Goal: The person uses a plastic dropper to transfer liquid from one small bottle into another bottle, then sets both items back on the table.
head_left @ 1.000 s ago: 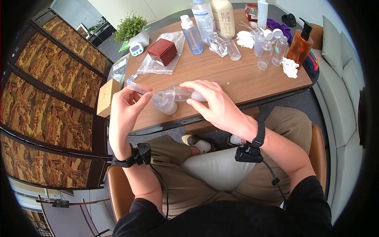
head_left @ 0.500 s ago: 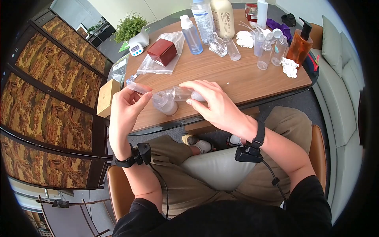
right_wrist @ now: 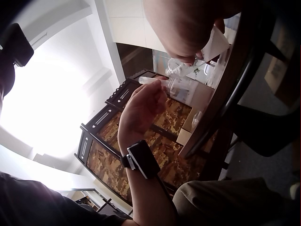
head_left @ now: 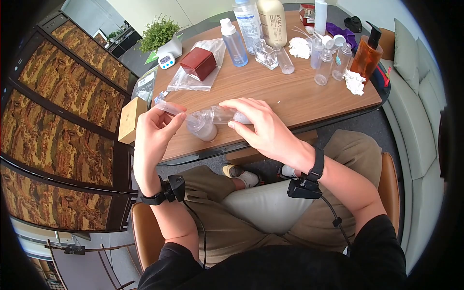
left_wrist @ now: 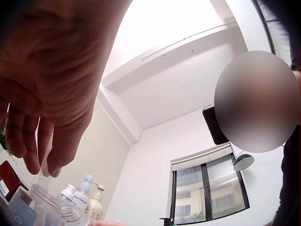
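Note:
In the head view the left hand (head_left: 157, 133) pinches a clear, slim tube (head_left: 169, 107) between thumb and fingers. The tube's lower end reaches into the mouth of a clear, wide jar (head_left: 203, 129) that stands on the table near its front edge. The right hand (head_left: 263, 125) holds a small clear bottle (head_left: 221, 115) tilted on its side, its neck beside the jar's rim. Whether neck and rim touch, I cannot tell. In the right wrist view, the tube (right_wrist: 149, 81) runs from the left fingers into the jar (right_wrist: 200, 96).
Behind the hands stand a red box (head_left: 198, 64) on a plastic bag, a blue bottle (head_left: 235, 44), a glass bottle (head_left: 266, 54), several small clear bottles, crumpled tissue (head_left: 354, 82) and an amber pump bottle (head_left: 367, 59). A cardboard box (head_left: 132, 120) is at the left edge.

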Available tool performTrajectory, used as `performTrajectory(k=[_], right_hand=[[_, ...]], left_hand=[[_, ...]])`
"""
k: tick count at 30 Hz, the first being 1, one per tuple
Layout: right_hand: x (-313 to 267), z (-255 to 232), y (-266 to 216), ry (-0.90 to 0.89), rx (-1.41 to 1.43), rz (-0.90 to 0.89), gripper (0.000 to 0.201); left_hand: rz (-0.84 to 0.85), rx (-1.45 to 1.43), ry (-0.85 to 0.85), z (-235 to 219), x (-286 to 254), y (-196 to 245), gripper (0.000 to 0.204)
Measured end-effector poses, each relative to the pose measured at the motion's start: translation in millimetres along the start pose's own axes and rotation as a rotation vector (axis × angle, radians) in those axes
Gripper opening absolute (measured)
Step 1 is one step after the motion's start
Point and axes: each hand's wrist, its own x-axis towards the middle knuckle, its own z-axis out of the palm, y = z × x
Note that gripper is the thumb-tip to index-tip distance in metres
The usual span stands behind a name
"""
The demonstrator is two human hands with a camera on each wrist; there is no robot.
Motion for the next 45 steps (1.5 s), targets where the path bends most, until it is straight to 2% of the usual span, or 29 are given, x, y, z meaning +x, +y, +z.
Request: performTrajectory(k=[38, 45], right_hand=[[0.5, -0.3, -0.2, -0.003, -0.007, -0.004, 0.037], [0.3, 0.0, 0.4, -0.009, -0.01, 0.002, 0.037]], left_hand=[[-0.006, 0.014, 0.008, 1.2, -1.7, 5.2, 0.023], [0.053, -0.004, 0.058, 6.6, -1.2, 2.9, 0.019]])
